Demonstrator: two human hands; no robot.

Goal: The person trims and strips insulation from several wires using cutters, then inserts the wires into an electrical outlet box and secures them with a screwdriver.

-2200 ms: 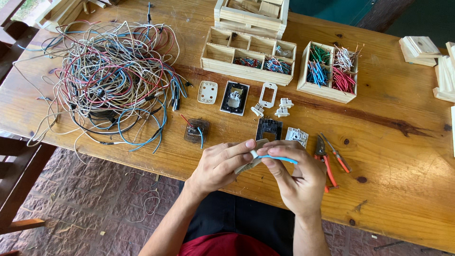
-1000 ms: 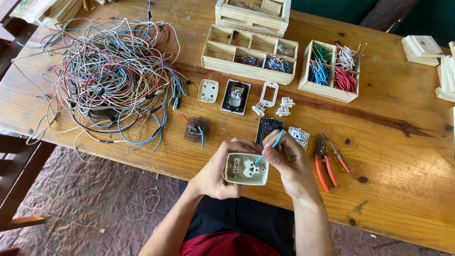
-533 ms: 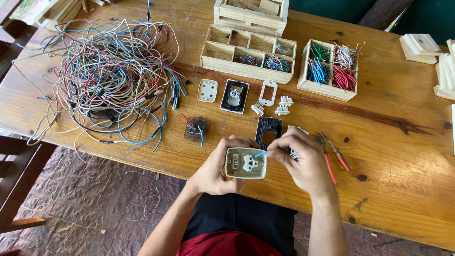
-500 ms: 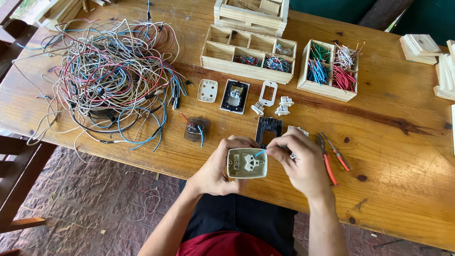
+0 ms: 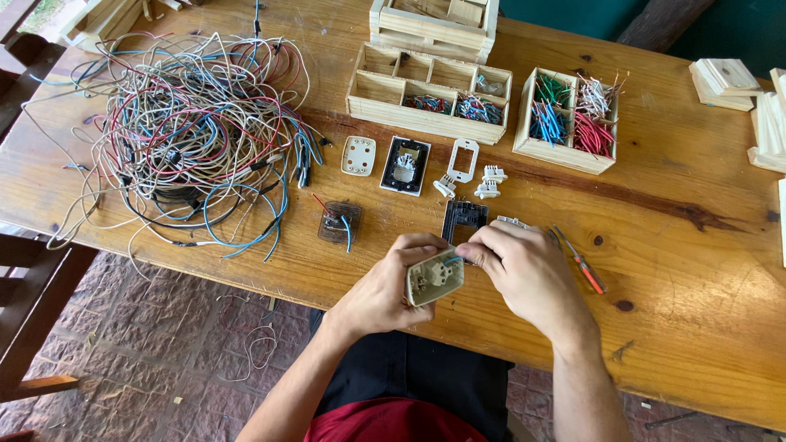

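Note:
My left hand grips a small beige socket housing above the near edge of the wooden table, its open back turned up. My right hand pinches a short blue wire at the housing's top edge. Just beyond my hands lie a black frame, white plastic socket parts, a black-rimmed socket plate and a white cover plate.
A big tangle of coloured wires fills the table's left. Wooden compartment boxes with cut wire pieces stand at the back. Orange-handled pliers lie right of my right hand. A small clear part with wires sits left.
My right hand has brought the blue wire down to the housing, which my left hand has tilted a little. My right hand now covers the pliers' left side.

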